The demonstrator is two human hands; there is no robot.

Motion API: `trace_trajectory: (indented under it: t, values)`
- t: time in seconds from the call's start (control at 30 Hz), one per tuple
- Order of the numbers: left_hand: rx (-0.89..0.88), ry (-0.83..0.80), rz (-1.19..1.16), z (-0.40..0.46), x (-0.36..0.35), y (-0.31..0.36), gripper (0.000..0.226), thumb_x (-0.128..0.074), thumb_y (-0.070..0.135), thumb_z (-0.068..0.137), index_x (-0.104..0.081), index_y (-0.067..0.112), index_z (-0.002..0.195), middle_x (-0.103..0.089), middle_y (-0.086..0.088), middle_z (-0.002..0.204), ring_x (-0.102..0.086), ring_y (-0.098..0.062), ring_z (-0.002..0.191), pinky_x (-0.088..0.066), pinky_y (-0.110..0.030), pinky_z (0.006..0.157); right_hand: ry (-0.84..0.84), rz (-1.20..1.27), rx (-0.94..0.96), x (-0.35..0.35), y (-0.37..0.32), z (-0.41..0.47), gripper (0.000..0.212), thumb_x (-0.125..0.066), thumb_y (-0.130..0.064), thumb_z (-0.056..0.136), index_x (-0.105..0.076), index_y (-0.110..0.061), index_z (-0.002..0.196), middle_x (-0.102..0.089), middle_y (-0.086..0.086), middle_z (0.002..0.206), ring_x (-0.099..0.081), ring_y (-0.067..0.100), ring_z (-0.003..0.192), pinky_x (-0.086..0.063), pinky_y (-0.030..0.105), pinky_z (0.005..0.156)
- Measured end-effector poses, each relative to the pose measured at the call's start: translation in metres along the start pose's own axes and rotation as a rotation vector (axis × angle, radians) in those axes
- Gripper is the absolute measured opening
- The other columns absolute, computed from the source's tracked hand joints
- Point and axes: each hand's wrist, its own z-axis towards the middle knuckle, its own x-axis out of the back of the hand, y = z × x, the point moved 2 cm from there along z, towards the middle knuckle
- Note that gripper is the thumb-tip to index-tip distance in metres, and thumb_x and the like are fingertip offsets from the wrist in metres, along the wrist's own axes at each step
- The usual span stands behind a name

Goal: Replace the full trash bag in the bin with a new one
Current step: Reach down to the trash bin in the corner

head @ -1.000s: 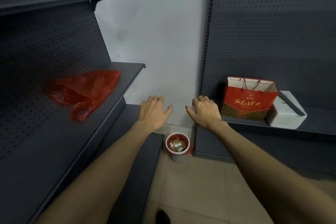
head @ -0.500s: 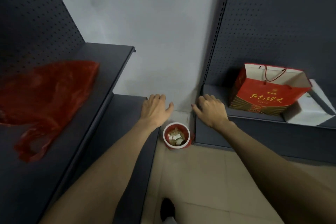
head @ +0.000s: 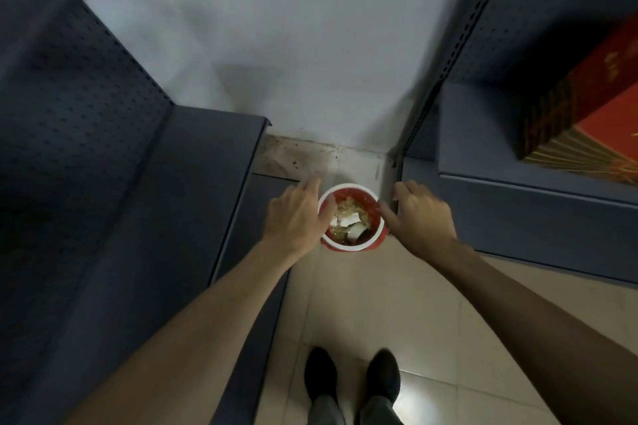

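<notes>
Two dark shoes (head: 352,379) are standing on the pale tiled floor (head: 407,304) at the bottom edge. Just beyond, the small bin (head: 352,244) is sitting on the floor in the corner, a red trash bag (head: 371,217) lining it, full of scraps. The left hand (head: 295,217) is hanging loosely spread at the left rim, gripping nothing; the right hand (head: 423,217) is spread too, thumb touching the right rim. A dark shelf (head: 193,183) is flanking the left, a red gift bag (head: 587,107) sitting on the right shelf (head: 518,203), grey wall (head: 293,45) behind.
</notes>
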Motion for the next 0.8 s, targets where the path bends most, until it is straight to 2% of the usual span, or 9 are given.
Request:
trace_trajectory:
  t: [0.13, 0.3, 0.43, 0.57, 0.8]
  values:
    - [0.019, -0.013, -0.017, 0.025, -0.100, -0.023, 0.046, -0.037, 0.046, 0.100, -0.050, 0.011, 0.128, -0.067, -0.009, 0.108, -0.066, -0.024, 0.093, -0.050, -0.033, 0.069, 0.022, -0.002, -0.001, -0.092, 0.035, 0.032, 0.036, -0.047, -0.045, 0.096, -0.055, -0.010, 0.099, -0.060, 0.009, 0.096, -0.056, 0.026, 0.084, -0.047, 0.036, 0.061]
    - [0.070, 0.009, -0.019, 0.044, -0.221, -0.051, 0.044, -0.038, 0.044, 0.101, -0.050, 0.011, 0.128, -0.064, -0.010, 0.111, -0.064, -0.024, 0.094, -0.038, -0.029, 0.066, 0.038, 0.011, -0.025, -0.203, 0.070, 0.055, 0.036, -0.047, -0.044, 0.095, -0.054, -0.009, 0.099, -0.058, 0.010, 0.096, -0.055, 0.028, 0.083, -0.040, 0.035, 0.059]
    - [0.104, 0.002, 0.047, 0.069, -0.304, -0.083, 0.044, -0.040, 0.044, 0.100, -0.046, 0.011, 0.129, -0.062, -0.011, 0.109, -0.060, -0.026, 0.091, -0.036, -0.033, 0.066, 0.024, 0.017, -0.034, -0.287, 0.090, 0.078, 0.038, -0.045, -0.042, 0.096, -0.055, -0.009, 0.112, -0.060, 0.011, 0.105, -0.058, 0.028, 0.090, -0.050, 0.039, 0.067]
    - [0.108, 0.020, 0.103, 0.099, -0.369, -0.114, 0.035, -0.039, 0.040, 0.098, -0.047, 0.013, 0.120, -0.058, -0.011, 0.103, -0.049, -0.022, 0.078, -0.034, -0.034, 0.062, 0.038, -0.017, -0.048, -0.352, 0.118, 0.106, 0.037, -0.044, -0.039, 0.096, -0.052, -0.009, 0.116, -0.059, 0.014, 0.108, -0.056, 0.030, 0.096, -0.053, 0.044, 0.072]
    - [0.060, 0.098, 0.230, 0.137, -0.440, -0.147, 0.037, -0.040, 0.036, 0.099, -0.043, 0.017, 0.131, -0.057, -0.011, 0.111, -0.059, -0.029, 0.088, -0.034, -0.035, 0.061, 0.169, -0.094, -0.060, -0.422, 0.152, 0.140, 0.033, -0.043, -0.035, 0.097, -0.048, -0.010, 0.117, -0.056, 0.015, 0.108, -0.054, 0.031, 0.097, -0.052, 0.042, 0.067]
